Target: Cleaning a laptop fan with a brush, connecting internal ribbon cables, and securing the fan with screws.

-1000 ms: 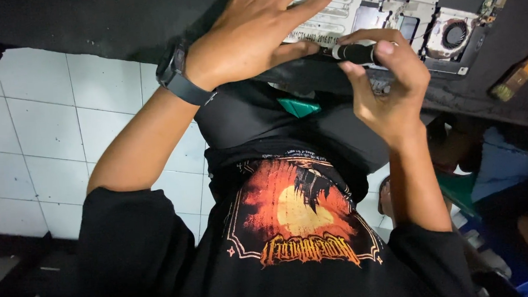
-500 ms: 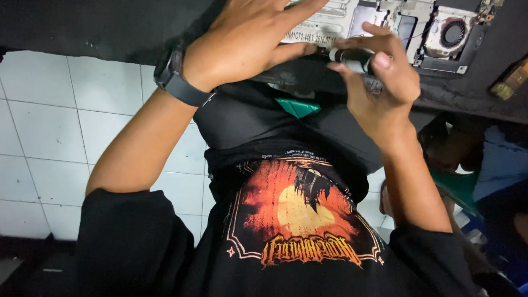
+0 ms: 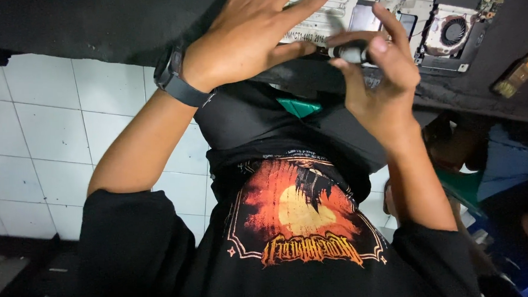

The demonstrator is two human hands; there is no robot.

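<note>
Head view: the left hand (image 3: 253,39), a dark watch (image 3: 175,81) on its wrist, lies flat with fingers spread on the opened laptop (image 3: 388,9) on the dark desk (image 3: 92,25). The right hand (image 3: 380,84) is closed around a screwdriver (image 3: 350,52) at the laptop's near edge. A round fan (image 3: 453,30) sits just right of the hands; a brush (image 3: 519,72) lies farther right.

Left hand (image 3: 253,39) rests flat on opened laptop (image 3: 412,11); right hand (image 3: 380,84) grips a screwdriver handle (image 3: 352,52)
</note>
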